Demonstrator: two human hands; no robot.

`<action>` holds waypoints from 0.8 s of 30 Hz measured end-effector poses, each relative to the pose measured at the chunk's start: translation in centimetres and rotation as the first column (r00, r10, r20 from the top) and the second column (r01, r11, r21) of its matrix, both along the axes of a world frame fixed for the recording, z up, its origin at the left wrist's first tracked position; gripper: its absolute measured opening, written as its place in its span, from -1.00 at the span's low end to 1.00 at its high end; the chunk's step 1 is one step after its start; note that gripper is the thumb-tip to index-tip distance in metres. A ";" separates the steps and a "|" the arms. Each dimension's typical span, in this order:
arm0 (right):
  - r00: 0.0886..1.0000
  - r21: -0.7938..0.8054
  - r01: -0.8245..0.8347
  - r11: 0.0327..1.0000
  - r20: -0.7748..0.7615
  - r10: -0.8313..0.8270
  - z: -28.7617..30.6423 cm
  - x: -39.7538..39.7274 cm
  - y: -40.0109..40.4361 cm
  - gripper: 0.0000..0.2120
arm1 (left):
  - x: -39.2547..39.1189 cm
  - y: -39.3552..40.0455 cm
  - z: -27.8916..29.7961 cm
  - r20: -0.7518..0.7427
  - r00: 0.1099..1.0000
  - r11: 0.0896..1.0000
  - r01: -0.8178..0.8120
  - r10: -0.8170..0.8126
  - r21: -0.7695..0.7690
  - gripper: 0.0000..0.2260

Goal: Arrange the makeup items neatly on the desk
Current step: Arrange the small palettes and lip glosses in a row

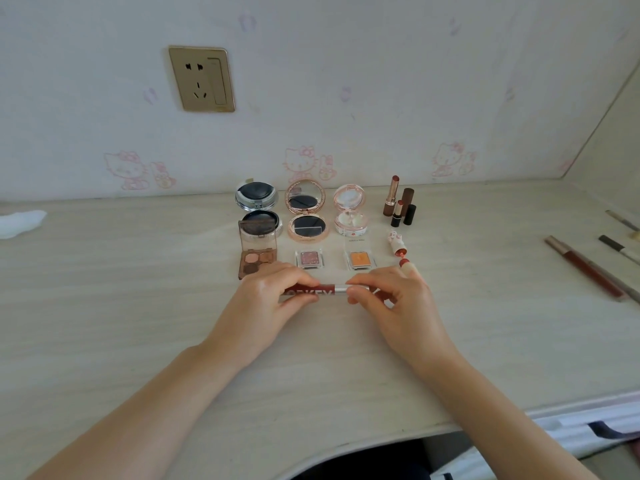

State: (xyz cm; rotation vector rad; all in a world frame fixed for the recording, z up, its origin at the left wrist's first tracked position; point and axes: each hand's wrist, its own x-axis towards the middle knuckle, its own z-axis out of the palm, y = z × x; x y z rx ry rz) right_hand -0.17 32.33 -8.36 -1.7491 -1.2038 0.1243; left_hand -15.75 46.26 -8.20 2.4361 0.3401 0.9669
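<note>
A dark red lip gloss tube (326, 290) with white letters and a silver band lies crosswise just above the desk. My left hand (273, 296) grips its red end and my right hand (388, 296) pinches its silver end. Behind them stand rows of open makeup: a black compact (257, 197), a rose-gold compact (306, 211), a pink compact (350, 211), a brown eyeshadow palette (258, 251), a pink single shadow (309, 258) and an orange single shadow (360, 259). Upright lipsticks (398, 206) stand to the right.
A small pink lipstick (396, 244) lies behind my right hand. Several long pencils and a red liner (585, 268) lie at the desk's right side. A white tissue (19, 221) sits at the far left. The desk's front edge (398, 434) curves inward near me.
</note>
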 end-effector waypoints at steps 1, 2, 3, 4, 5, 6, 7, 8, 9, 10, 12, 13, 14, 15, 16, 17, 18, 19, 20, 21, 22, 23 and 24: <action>1.000 0.009 -0.001 1.000 -0.010 0.001 0.0 0.0 0.0 -0.92 | 0.0 0.0 0.1 0.001 1.000 1.000 0.005 -0.005 -0.005 -0.84; 1.000 0.015 -0.002 1.000 -0.017 0.002 -0.1 0.0 0.0 -0.93 | 0.0 0.0 0.1 0.002 1.000 1.000 0.011 -0.011 -0.014 -0.85; 1.000 0.015 -0.004 1.000 -0.018 0.004 -0.1 0.0 0.0 -0.94 | 0.0 0.1 0.2 0.001 1.000 0.999 0.019 -0.019 -0.026 -0.86; 1.000 0.013 -0.005 1.000 -0.013 0.005 -0.2 0.1 0.0 -0.92 | -0.1 0.1 0.2 -0.001 1.000 0.999 0.029 -0.029 -0.040 -0.86; 1.000 0.013 -0.011 1.000 -0.013 0.012 -0.3 0.2 -0.1 -0.89 | -0.1 0.1 0.3 -0.002 0.999 0.998 0.037 -0.037 -0.050 -0.84; 1.000 0.019 -0.018 1.000 -0.025 0.018 -0.3 0.3 -0.1 -0.84 | -0.2 0.1 0.3 -0.002 0.999 0.998 0.042 -0.043 -0.052 -0.83; 0.998 0.023 -0.027 0.999 -0.050 0.029 -0.3 0.3 -0.1 -0.81 | -0.2 0.2 0.2 -0.001 0.999 0.998 0.045 -0.045 -0.048 -0.83; 0.997 0.020 -0.032 0.999 -0.070 0.034 -0.3 0.3 -0.1 -0.78 | -0.2 0.2 0.2 0.001 0.999 0.998 0.046 -0.046 -0.040 -0.83; 0.997 0.010 -0.028 1.000 -0.072 0.028 -0.3 0.2 -0.1 -0.76 | -0.2 0.2 0.1 0.002 0.999 0.998 0.047 -0.047 -0.032 -0.83; 0.998 -0.001 -0.020 1.000 -0.058 0.020 -0.3 0.1 0.0 -0.75 | -0.2 0.2 0.0 0.005 0.999 0.999 0.048 -0.048 -0.025 -0.83; 0.997 -0.009 -0.017 1.000 -0.072 0.017 -0.2 0.1 0.0 -0.73 | -0.1 0.2 -0.1 0.015 0.999 0.999 0.048 -0.048 -0.011 -0.84; 0.994 -0.006 -0.019 1.000 -0.107 0.018 -0.2 0.1 0.0 -0.71 | -0.1 0.2 -0.2 0.020 0.999 0.999 0.048 -0.048 -0.007 -0.84; 0.990 -0.004 -0.019 1.000 -0.141 0.019 -0.1 0.1 0.1 -0.74 | -0.2 0.3 -0.2 0.025 0.999 0.999 0.048 -0.047 -0.004 -0.84; 0.987 -0.013 -0.023 1.000 -0.160 0.021 0.0 0.0 0.1 -0.81 | -0.2 0.3 -0.2 0.029 0.998 0.999 0.048 -0.048 0.001 -0.85; 0.989 -0.025 -0.024 0.999 -0.144 0.020 -0.1 0.0 0.2 -0.81 | -0.2 0.4 -0.2 0.030 0.998 0.999 0.049 -0.049 0.008 -0.85; 0.993 -0.037 -0.020 0.999 -0.115 0.016 -0.1 0.0 0.2 -0.72 | -0.2 0.4 -0.2 0.030 0.998 0.999 0.050 -0.051 0.012 -0.85; 0.996 -0.043 -0.012 0.999 -0.090 0.008 -0.1 -0.1 0.2 -0.69 | -0.2 0.4 -0.2 0.029 0.998 0.999 0.051 -0.051 0.014 -0.85; 0.997 -0.032 -0.010 0.999 -0.079 0.007 -0.1 -0.2 0.2 -0.72 | -0.2 0.3 -0.2 0.026 0.998 0.999 0.049 -0.050 0.016 -0.85; 0.997 -0.015 -0.015 1.000 -0.080 0.014 -0.1 -0.2 0.2 -0.75 | -0.2 0.3 -0.2 0.024 0.999 0.999 0.045 -0.045 0.018 -0.85; 0.996 0.000 -0.024 1.000 -0.084 0.024 -0.2 -0.2 0.2 -0.77 | -0.1 0.3 -0.2 0.021 0.999 0.999 0.039 -0.040 0.020 -0.84; 0.996 0.008 -0.035 0.999 -0.085 0.035 -0.2 -0.1 0.2 -0.78 | -0.1 0.4 -0.2 0.018 0.999 0.999 0.036 -0.036 0.021 -0.84; 0.996 0.009 -0.047 0.999 -0.081 0.048 -0.3 -0.1 0.2 -0.77 | -0.1 0.4 -0.2 0.015 0.999 0.999 0.034 -0.035 0.021 -0.84; 0.995 0.009 -0.061 0.998 -0.080 0.062 -0.4 0.0 0.2 -0.76 | -0.1 0.4 -0.2 0.011 0.999 0.999 0.036 -0.036 0.022 -0.84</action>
